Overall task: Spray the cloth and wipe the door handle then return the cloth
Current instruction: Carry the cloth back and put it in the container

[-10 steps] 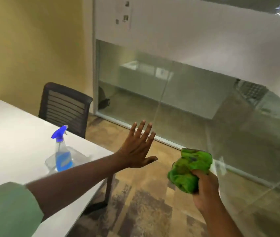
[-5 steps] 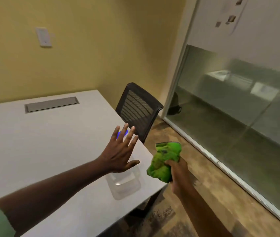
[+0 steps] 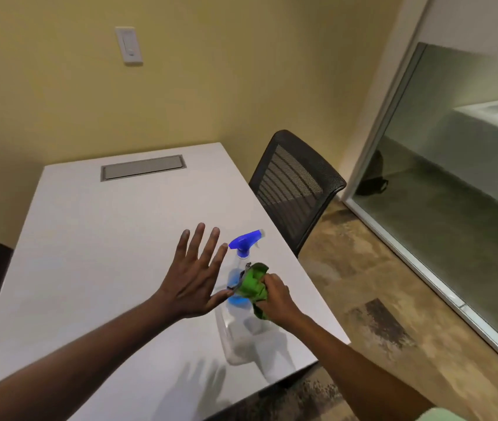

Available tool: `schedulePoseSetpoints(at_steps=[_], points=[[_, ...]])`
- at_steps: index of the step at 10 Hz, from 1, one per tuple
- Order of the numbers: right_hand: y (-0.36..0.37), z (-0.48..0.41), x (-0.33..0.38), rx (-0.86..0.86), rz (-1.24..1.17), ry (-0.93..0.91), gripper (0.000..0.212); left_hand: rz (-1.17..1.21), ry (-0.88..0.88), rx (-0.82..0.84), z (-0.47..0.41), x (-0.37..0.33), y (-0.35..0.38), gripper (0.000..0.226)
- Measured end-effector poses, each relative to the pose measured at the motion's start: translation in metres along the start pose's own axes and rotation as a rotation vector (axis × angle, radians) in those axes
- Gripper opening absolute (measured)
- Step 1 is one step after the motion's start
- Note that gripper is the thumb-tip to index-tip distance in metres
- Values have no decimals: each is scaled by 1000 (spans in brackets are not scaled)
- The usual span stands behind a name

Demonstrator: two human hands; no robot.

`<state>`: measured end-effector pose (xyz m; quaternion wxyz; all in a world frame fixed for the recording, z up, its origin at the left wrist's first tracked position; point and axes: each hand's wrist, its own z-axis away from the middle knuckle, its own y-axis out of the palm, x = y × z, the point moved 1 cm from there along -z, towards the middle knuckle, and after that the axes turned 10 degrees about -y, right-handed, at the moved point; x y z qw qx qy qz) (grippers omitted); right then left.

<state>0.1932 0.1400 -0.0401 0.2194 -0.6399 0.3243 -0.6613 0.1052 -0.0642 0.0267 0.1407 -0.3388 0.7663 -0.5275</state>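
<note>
Green cloth (image 3: 252, 285) is bunched in your right hand (image 3: 275, 299), which grips it tight above the white bench (image 3: 105, 238), right in front of the spray bottle (image 3: 243, 262). Your left hand (image 3: 193, 281) hovers beside it, fingers spread and holding nothing. A clear plastic tray (image 3: 241, 338) lies on the bench under the bottle, near the black mesh chair (image 3: 293, 189).
</note>
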Motion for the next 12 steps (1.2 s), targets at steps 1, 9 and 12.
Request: schedulePoseSetpoints(at_steps=[1, 9, 12], points=[[19, -15, -12, 136, 344, -232, 8, -5, -26, 18, 1, 2, 8, 87], [58, -32, -9, 846, 587, 33, 37, 69, 47, -17, 9, -16, 45, 91], [-5, 35, 25, -15, 720, 45, 67, 156, 187, -5, -14, -64, 20, 88]])
